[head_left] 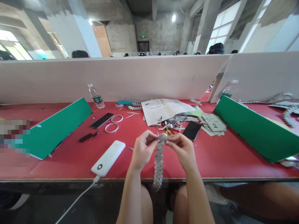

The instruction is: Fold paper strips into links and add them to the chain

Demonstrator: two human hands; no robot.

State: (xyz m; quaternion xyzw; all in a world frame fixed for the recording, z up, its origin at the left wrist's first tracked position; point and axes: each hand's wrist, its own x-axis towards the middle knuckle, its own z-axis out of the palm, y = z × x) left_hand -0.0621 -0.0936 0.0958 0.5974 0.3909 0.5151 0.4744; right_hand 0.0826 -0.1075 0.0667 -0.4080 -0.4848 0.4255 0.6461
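Note:
A folded-paper zigzag chain hangs from my fingers over the front edge of the red table. My left hand pinches the chain's upper end from the left. On the other side my right hand pinches the same end with thumb and fingers. Just beyond my hands lie yellow-handled pliers, partly covered, and a pile of paper strips. A newspaper sheet rests against that pile.
Left of my hands are a white power bank with a cable, a phone, tape rings and a black-handled tool. Right are another phone and cut papers. Green boards flank the space; a bottle stands behind.

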